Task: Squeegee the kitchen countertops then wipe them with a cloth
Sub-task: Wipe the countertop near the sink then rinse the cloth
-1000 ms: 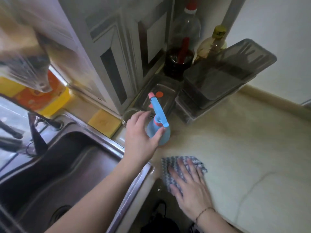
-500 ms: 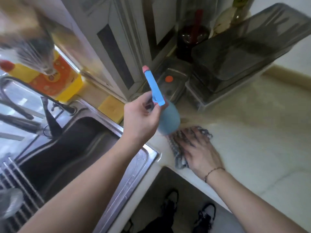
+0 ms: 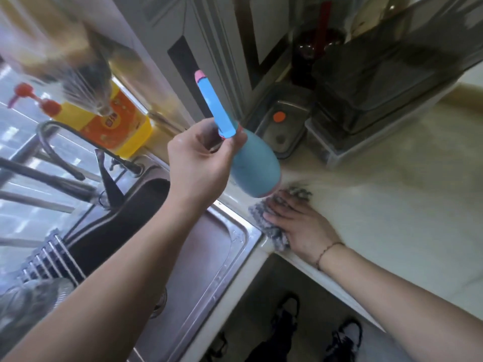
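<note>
My left hand [image 3: 201,163] grips a blue spray bottle [image 3: 253,165] by its neck and holds it tilted in the air above the counter's corner, its long blue nozzle [image 3: 213,105] pointing up and away. Just below the bottle, my right hand [image 3: 298,223] lies flat on a grey patterned cloth [image 3: 269,226], pressing it onto the pale stone countertop [image 3: 392,210] beside the sink. Part of the cloth is hidden under my fingers.
A steel sink [image 3: 209,270] with a curved tap [image 3: 65,142] lies left of the cloth. A yellow detergent bottle [image 3: 112,121] stands behind it. Grey lidded containers [image 3: 366,100], a metal box [image 3: 282,126] and bottles crowd the back corner. Countertop stretches to the right.
My left hand lifted the spray bottle off the counter and tilted it. My right hand slid the cloth toward the spot where the bottle stood, near the sink's edge.
</note>
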Available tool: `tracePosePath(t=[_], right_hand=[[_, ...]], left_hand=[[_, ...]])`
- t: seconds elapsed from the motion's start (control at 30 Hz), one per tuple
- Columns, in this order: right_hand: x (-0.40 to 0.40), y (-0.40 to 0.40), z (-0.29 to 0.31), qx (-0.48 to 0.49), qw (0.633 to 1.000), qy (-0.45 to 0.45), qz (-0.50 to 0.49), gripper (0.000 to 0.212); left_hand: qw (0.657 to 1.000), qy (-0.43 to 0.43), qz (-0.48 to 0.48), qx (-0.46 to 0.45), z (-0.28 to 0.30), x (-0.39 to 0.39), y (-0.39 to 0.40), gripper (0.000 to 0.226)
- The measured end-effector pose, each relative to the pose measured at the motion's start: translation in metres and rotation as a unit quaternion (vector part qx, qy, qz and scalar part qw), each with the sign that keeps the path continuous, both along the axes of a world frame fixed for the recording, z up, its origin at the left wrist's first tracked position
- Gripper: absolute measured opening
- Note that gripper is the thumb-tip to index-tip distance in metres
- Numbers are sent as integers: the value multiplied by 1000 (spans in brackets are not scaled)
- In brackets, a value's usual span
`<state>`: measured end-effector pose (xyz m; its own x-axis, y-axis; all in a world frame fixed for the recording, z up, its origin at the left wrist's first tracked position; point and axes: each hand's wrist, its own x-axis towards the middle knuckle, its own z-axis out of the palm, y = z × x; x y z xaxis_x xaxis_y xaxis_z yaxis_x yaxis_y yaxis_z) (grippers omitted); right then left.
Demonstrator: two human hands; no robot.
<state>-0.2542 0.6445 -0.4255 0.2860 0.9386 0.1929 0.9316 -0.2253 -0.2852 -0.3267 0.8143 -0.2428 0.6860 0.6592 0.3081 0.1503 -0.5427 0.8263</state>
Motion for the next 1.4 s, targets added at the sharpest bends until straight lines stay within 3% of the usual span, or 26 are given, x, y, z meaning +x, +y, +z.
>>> tracePosePath(t=[0.17, 0.43, 0.53, 0.67, 0.87, 0.97, 1.07, 1.13, 1.2, 1.27, 1.3, 1.4], right_hand=[[-27, 54, 7, -24, 984, 143, -103, 57], [-51, -45, 2, -28, 996, 63, -50, 41], [-65, -94, -3, -11, 997, 46, -61, 39], [-61, -101, 9, -40, 995, 59, -71, 45], [-24, -150, 3, -63, 981, 52, -177, 59], [-14, -162, 16, -110, 973, 64, -194, 53], [-22, -160, 22, -118, 971, 60, -198, 49], [-26, -161, 23, -129, 970, 56, -200, 51], [-30, -168, 23, -133, 969, 46, -204, 50], [-31, -175, 22, -134, 971, 31, -194, 49], [-28, -177, 21, -136, 973, 19, -183, 49], [6, -187, 20, -181, 967, -6, -181, 52]], left_hand=[[1000, -1, -13, -2, -4, 0, -9, 9], [997, 44, -61, 10, -25, 3, -34, 7], [994, 75, -85, 9, -36, 2, -36, 2], [990, 92, -107, 11, -52, -3, -35, 10], [989, 70, -128, -38, -61, -7, -31, 16], [989, 64, -124, -48, -65, -8, -34, 17], [995, 67, -65, -36, -77, -22, -47, 47], [997, 24, -25, 67, -89, -41, -64, 58], [971, 4, -129, 200, -105, -59, -88, 46], [912, 94, -298, 264, -125, -61, -105, 42], [890, 155, -332, 273, -135, -56, -110, 47], [872, 283, -304, 257, -145, -33, -114, 70]])
